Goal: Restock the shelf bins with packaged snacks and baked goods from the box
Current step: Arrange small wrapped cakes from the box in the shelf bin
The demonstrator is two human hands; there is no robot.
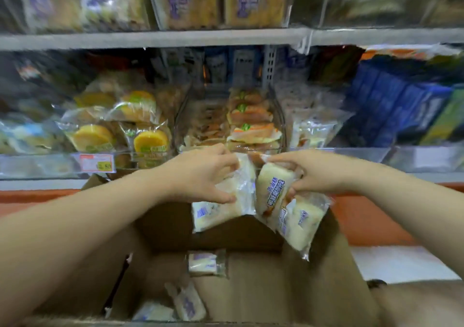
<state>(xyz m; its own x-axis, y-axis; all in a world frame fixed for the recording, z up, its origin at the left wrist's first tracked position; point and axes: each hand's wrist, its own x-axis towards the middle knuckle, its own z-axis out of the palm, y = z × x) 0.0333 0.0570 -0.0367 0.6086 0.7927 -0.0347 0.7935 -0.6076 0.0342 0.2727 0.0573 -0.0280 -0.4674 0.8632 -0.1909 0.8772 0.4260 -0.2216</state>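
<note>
My left hand (200, 173) grips a clear packet of pale bread (221, 208) by its top, above the open cardboard box (251, 289). My right hand (311, 173) pinches two or three similar packets (291, 213) with blue print, hanging down beside the first. Both hands are level with the front edge of the clear shelf bin (281, 125) holding sandwich packs. Three more packets (203, 264) lie on the box floor.
Yellow cake packs (120, 130) fill the bin on the left, with a price tag (96, 162) on the shelf edge. Blue boxes (391, 105) stand on the right. An upper shelf (175, 38) carries more packaged bread. An orange base runs below the shelving.
</note>
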